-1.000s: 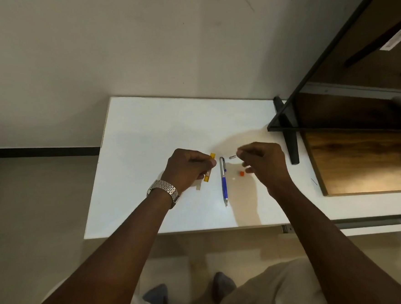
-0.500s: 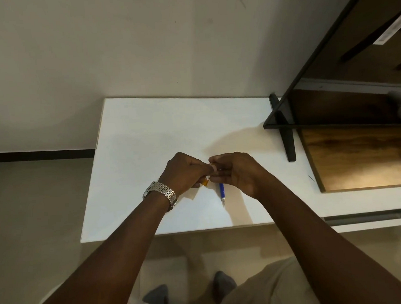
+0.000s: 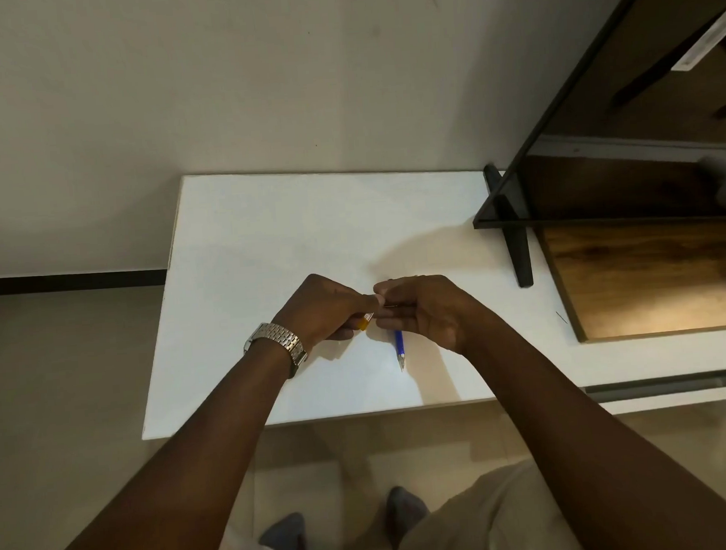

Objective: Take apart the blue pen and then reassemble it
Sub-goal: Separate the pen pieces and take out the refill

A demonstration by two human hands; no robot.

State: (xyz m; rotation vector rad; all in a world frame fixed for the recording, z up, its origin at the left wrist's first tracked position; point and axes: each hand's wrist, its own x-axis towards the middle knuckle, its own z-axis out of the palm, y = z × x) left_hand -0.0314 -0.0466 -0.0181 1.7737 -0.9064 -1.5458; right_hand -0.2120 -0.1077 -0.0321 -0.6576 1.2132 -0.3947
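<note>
head view: both hands' fingers [image 3: 380,301] clamped on orange pen piece [image 3: 363,322], blue pen [image 3: 399,349] free mid-table [image 3: 264,238]

The blue pen [image 3: 399,349] lies flat on the white table, its metal tip pointing toward the person. Only the lower part shows (the upper end is hidden under a hand). It looks like 1 whole piece here, blue barrel with a small silver point.

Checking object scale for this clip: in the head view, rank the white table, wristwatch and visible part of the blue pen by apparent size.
1. white table
2. wristwatch
3. blue pen, partly hidden under the right hand; its full length can't be judged.
</note>
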